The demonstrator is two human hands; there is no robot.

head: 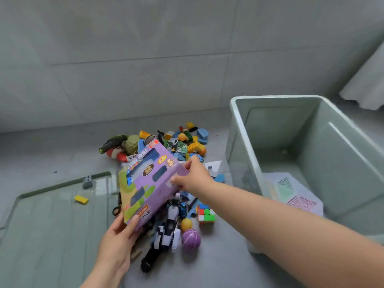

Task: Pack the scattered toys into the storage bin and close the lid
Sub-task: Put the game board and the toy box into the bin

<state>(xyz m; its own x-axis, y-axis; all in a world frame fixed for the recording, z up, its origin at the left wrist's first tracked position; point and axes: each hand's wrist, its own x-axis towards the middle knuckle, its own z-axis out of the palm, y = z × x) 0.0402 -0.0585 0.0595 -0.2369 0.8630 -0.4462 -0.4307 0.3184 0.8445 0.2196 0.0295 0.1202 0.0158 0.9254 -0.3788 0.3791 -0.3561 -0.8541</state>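
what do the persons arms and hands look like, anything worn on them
The left hand and right hand are bare, with no gloves. No ring, watch or bracelet shows. The left forearm and right forearm are uncovered as far as the frame reaches, with no sleeve in view. The left thumbnail looks short and unpainted.

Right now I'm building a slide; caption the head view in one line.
Left hand and right hand hold a purple toy box over scattered toys beside the open green storage bin.
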